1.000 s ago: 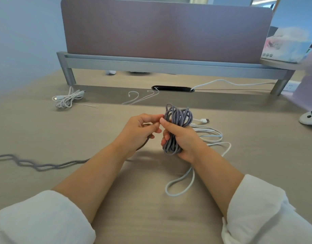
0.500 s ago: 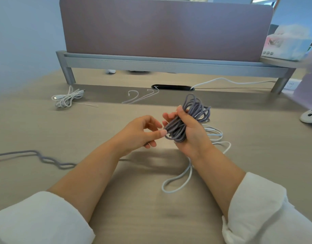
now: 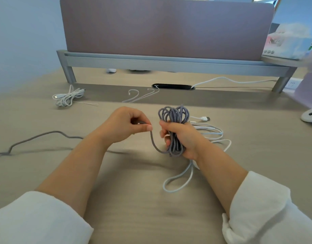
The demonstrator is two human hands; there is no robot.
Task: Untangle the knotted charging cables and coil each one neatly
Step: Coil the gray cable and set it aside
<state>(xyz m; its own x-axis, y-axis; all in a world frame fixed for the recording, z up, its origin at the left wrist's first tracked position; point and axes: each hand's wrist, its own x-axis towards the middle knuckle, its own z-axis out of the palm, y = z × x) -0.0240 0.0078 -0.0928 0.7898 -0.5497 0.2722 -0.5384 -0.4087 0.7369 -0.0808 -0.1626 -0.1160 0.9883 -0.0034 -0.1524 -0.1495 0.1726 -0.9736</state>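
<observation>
Head view: your right hand (image 3: 184, 138) grips a grey cable bundle (image 3: 172, 117) while your left hand (image 3: 123, 125) pinches its free strand.

Your right fingers are curled tight round the middle of the looped bundle, held upright above the middle of the tabletop (image 3: 134, 199), with loops sticking out above and below your fist. Your left thumb and forefinger pinch the strand just left of the bundle, and it sags in a short curve between your hands. A grey tail (image 3: 37, 137) trails to the left edge. A loose white cable (image 3: 178, 180) lies under and right of your right hand. A coiled white cable (image 3: 67, 98) sits near the far left corner, and a white controller (image 3: 310, 115) at the right edge.
</observation>
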